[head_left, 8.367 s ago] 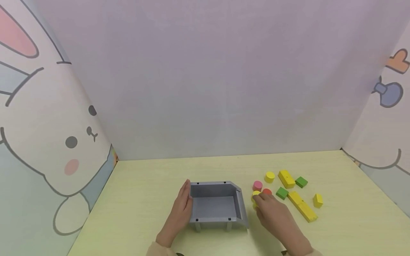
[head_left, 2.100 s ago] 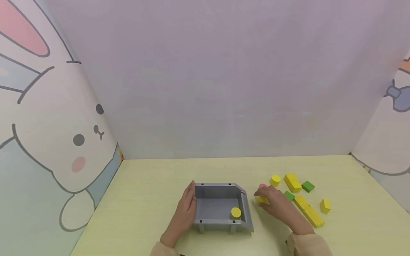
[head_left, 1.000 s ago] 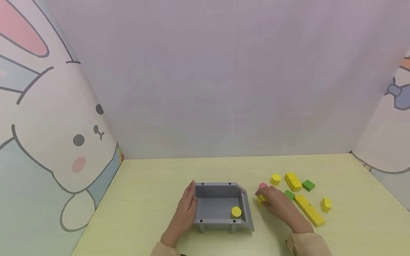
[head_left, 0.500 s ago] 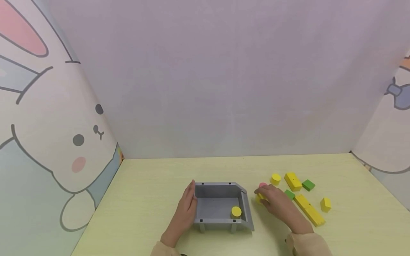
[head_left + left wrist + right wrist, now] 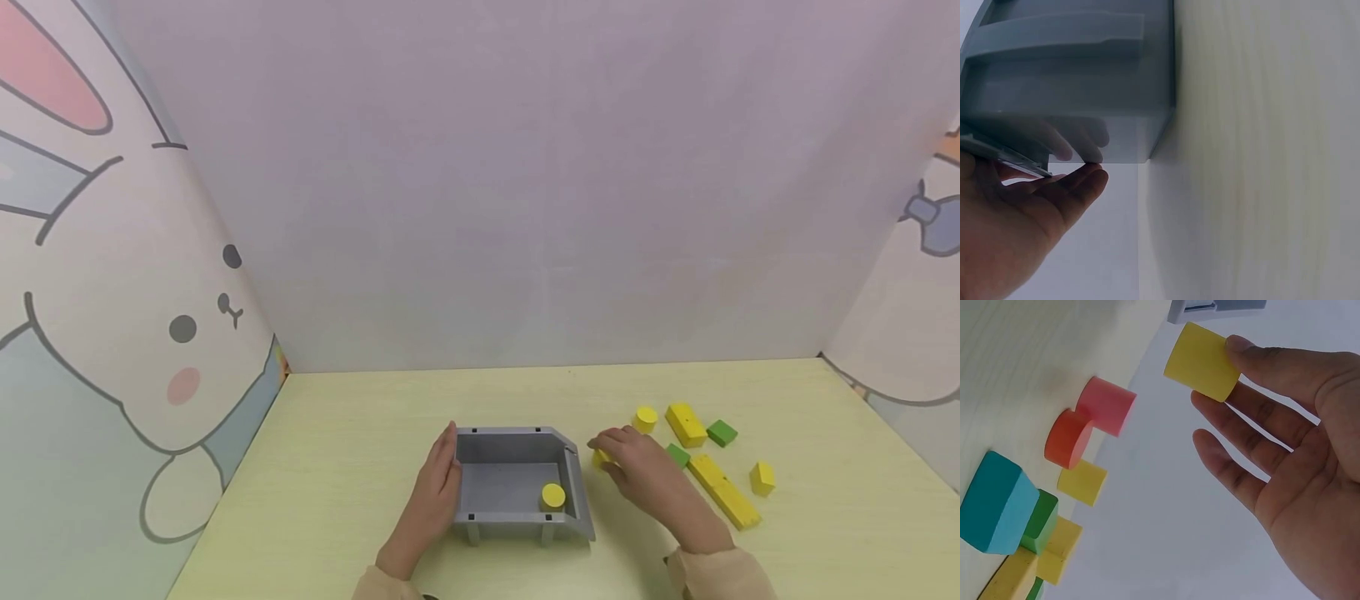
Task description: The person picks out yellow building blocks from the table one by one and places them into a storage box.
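Observation:
The left hand (image 5: 427, 500) lies along the left end of a grey plastic bin (image 5: 498, 518), its fingers pressed to the wall. In the left wrist view the fingertips (image 5: 1094, 178) touch the outside of the bin below its lip. Inside the bin, near the front right corner, stands a yellow cylinder block (image 5: 552, 497). Just right of the bin, the right hand (image 5: 641, 471) pinches another yellow cylinder block (image 5: 1202, 361) between thumb and fingers, held above the table. Beneath it in the right wrist view sit a pink cylinder (image 5: 1106, 405) and a red cylinder (image 5: 1067, 439), hidden in the head view.
Right of the hand lie a yellow cylinder (image 5: 645, 419), yellow blocks (image 5: 686, 425), green blocks (image 5: 722, 433) and a long yellow piece (image 5: 723, 492). A teal block (image 5: 997, 503) shows in the right wrist view. A pale curtain (image 5: 525, 208) closes off the table's back.
A yellow cylinder has come into the bin since the oldest frame. Lately the right hand has lifted another one slightly and moved left toward the bin; the left hand stays put.

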A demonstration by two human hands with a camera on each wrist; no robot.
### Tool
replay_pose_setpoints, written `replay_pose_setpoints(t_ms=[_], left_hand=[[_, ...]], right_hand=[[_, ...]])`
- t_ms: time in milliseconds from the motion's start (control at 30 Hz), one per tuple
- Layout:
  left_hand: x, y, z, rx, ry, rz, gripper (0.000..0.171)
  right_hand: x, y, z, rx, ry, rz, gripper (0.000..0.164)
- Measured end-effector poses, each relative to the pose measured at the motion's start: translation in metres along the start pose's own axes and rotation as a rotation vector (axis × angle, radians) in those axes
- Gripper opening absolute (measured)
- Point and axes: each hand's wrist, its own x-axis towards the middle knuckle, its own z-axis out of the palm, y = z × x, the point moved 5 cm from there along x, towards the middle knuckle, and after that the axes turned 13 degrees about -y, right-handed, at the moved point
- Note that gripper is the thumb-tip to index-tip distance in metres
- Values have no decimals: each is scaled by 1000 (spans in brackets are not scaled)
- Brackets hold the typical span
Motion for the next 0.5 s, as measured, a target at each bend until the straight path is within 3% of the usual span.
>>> replay_pose_setpoints(t_ms=[500], left_hand=[[0, -2, 0, -8, 0, -5, 48]], right_hand=[[9, -21, -10, 6, 44, -70, 29]])
